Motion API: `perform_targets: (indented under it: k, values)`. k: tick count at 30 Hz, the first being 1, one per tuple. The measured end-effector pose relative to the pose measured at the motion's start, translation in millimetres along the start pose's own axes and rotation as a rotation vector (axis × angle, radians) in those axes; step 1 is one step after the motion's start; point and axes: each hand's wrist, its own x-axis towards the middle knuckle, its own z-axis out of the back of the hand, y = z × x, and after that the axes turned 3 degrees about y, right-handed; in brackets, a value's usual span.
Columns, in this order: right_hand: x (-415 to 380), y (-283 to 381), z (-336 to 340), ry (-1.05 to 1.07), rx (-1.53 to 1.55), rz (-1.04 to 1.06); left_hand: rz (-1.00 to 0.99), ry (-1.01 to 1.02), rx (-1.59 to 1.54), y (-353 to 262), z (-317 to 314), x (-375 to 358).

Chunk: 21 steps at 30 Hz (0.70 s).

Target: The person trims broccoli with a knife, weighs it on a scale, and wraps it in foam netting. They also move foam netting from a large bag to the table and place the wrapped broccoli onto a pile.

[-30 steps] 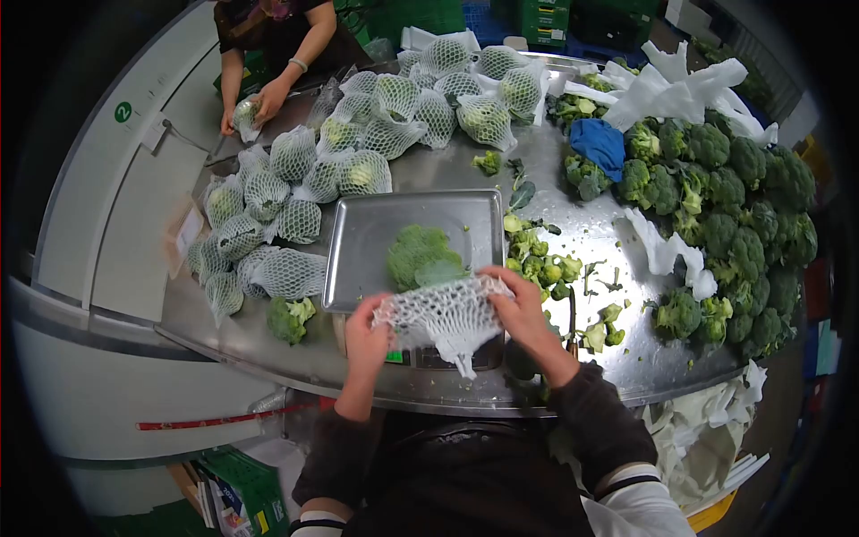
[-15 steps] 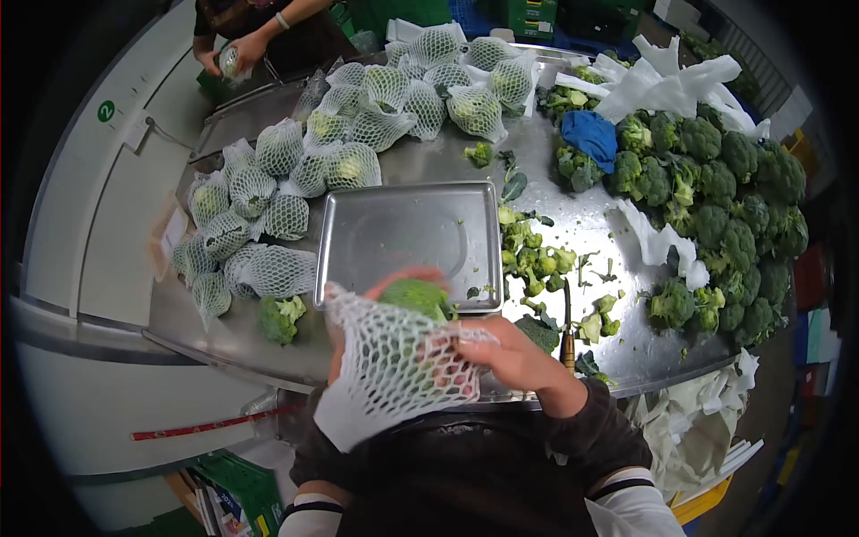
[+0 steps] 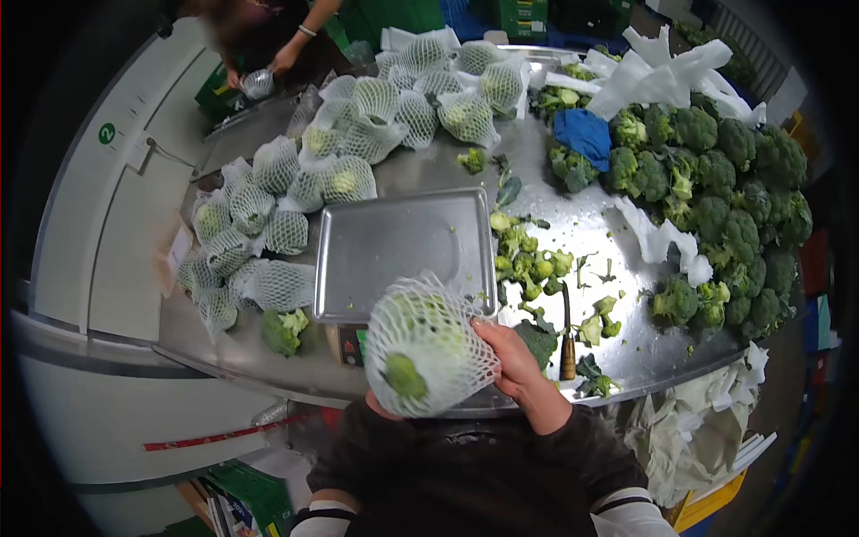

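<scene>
A broccoli head in a white foam net (image 3: 429, 345) is held in front of my body, over the near edge of the metal tray (image 3: 403, 206). My right hand (image 3: 519, 367) grips the net on its right side. Of my left hand (image 3: 383, 408) only a small part shows below the netted broccoli; its fingers are hidden behind it. A knife (image 3: 567, 345) with a wooden handle lies to the right, beside cut broccoli pieces (image 3: 537, 264). Part of a scale (image 3: 351, 345) shows under the tray's near edge.
Netted broccoli heads (image 3: 344, 139) cover the table's left and back. Bare broccoli (image 3: 716, 179) is piled at the right, with white foam nets (image 3: 662, 80) and a blue cloth (image 3: 583, 136). A co-worker (image 3: 286, 54) holds a netted head at the back left.
The net now encloses the broccoli, which earlier was only partly covered. My left hand has moved down and mostly out of sight. The co-worker's hands and netted head have moved lower.
</scene>
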Motion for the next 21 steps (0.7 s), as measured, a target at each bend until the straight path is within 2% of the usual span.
perform_targets:
  k: [1,3,4,5,6,7,8,9,11,12,13,15,16,17,19,20,21]
  values:
    - [12.2,-1.3,2.1,-0.011,-0.059,0.082,-0.011,0.015,0.015,-4.6,-1.0,13.2]
    - [20.1,-8.8,6.5,-0.167,-0.390,0.232,0.017,0.181,-0.037,-20.5,-11.6,36.3]
    - [16.6,-10.8,6.9,-0.139,-0.269,0.224,-0.073,0.087,0.071,-22.2,-36.7,32.7]
    - [13.6,-11.1,6.9,-0.115,-0.148,0.210,-0.083,0.090,0.078,-26.7,-44.7,30.7]
    - [7.3,-4.7,-5.3,-0.103,-0.151,0.213,-0.161,0.049,0.198,-31.3,-50.2,30.8]
    - [-6.3,2.6,-21.6,-0.075,0.063,0.058,-0.236,0.002,0.315,-34.6,-51.8,30.6]
    - [-12.5,5.5,-30.9,-0.049,0.279,-0.101,-0.309,0.090,0.455,-37.8,-44.1,33.2]
    - [-11.5,0.0,-27.1,-0.043,0.279,-0.104,-0.314,0.088,0.459,-39.0,-41.9,33.7]
    - [-7.7,-12.9,-9.0,0.398,0.482,-0.094,-0.382,0.015,0.821,-43.4,-42.3,39.4]
    - [-3.2,-10.1,-10.1,0.287,0.533,-0.006,-0.331,0.040,0.749,-54.3,-43.3,38.2]
    - [-1.2,-3.1,-10.3,0.288,0.531,-0.003,-0.331,0.044,0.750,-62.6,-45.5,36.7]
    - [5.1,20.8,-14.9,0.132,0.388,0.210,-0.694,0.037,1.065,-79.0,-55.3,36.6]
    - [12.1,26.5,-12.2,0.158,0.316,0.261,-0.603,0.061,1.029,-84.4,-50.1,33.7]
    - [18.9,33.1,-18.3,0.151,0.320,0.271,-0.592,0.069,1.029,-80.5,-43.3,36.1]
    - [36.2,47.1,-44.2,-0.046,-0.624,0.769,-0.392,0.348,0.614,-66.7,-31.0,45.9]
    - [46.4,47.0,-49.8,-0.012,-0.833,0.830,-0.341,0.120,0.514,-61.6,-32.7,47.5]
    - [53.0,45.7,-52.9,-0.006,-1.049,0.879,-0.324,0.120,0.440,-72.6,-19.2,54.1]
